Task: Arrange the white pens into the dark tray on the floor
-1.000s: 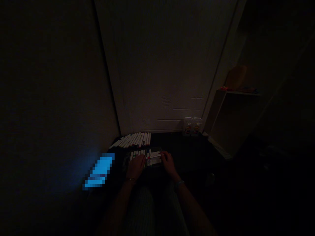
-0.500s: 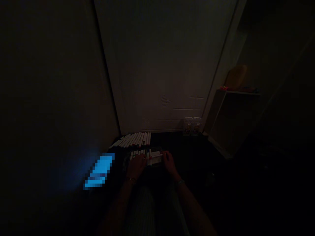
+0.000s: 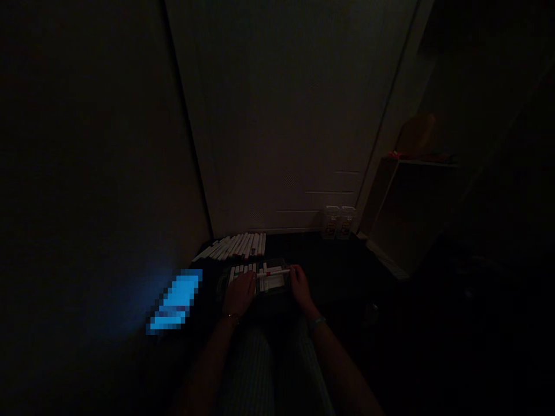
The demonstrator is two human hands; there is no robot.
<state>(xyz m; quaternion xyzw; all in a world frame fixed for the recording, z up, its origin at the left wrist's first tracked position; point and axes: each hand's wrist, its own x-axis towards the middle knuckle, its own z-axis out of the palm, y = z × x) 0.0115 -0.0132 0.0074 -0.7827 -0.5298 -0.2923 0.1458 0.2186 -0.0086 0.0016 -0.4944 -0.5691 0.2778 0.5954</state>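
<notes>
A white marker [image 3: 277,271] with a reddish band lies level between my two hands, above a clear case [image 3: 222,283]. Its left end is at the fingertips of my left hand [image 3: 240,290], which is closed on it. My right hand [image 3: 300,284] pinches the other end. Inside the case stand several white markers [image 3: 243,269] in a row, partly covered by my left hand. Another marker [image 3: 265,283] in the case lies just right of that hand. Dim light hides the finer finger detail.
Several white markers [image 3: 243,245] lie fanned out behind the case on the dark surface. Two clear packages [image 3: 338,222] stand against the back wall. A glowing blurred screen [image 3: 176,303] is at the left, and a shelf unit [image 3: 385,190] at the right.
The marker between my hands has risen slightly, and its banded middle now shows more clearly. My right hand has shifted a little to the right. The other things have stayed put.
</notes>
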